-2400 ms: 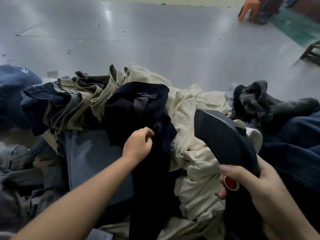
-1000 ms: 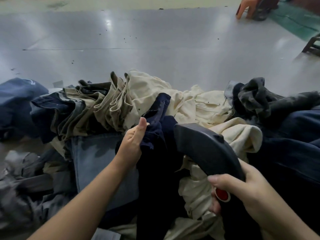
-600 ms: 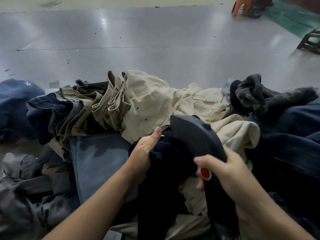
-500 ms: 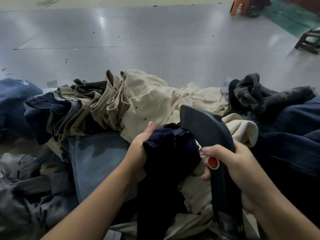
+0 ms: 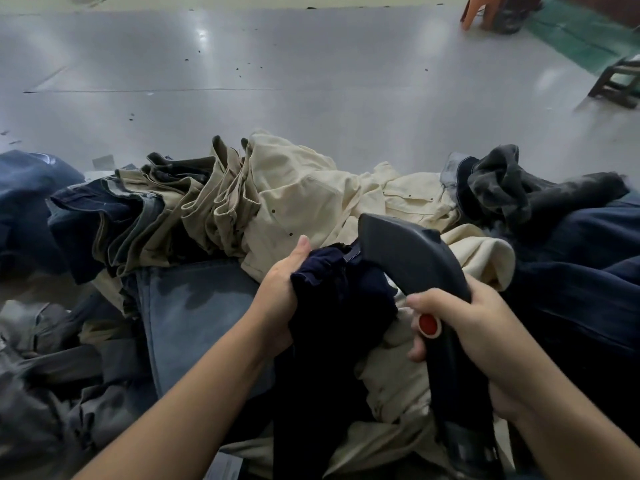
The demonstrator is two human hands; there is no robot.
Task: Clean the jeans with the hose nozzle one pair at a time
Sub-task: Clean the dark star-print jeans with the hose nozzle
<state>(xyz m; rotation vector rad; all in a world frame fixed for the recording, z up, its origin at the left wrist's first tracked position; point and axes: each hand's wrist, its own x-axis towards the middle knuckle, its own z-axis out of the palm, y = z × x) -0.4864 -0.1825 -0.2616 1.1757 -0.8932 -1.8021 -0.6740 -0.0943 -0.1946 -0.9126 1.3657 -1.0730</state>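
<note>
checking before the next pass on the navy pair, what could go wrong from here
1. The left hand grips the bunched navy jeans right beside the head of the hose nozzle, so its fingers could get hit.
2. The cream jeans lie directly under and behind the nozzle, so more than one pair could get treated.
3. The right hand has a finger by the red button; it may trigger early.

Bare grey surface (image 5: 311, 98) beyond the jeans pile (image 5: 311, 199): open passage. Stools (image 5: 616, 81) at far right, apparently off the surface, limit reach.

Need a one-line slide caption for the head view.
Left hand grips dark navy jeans while right hand holds hose nozzle against them.
</note>
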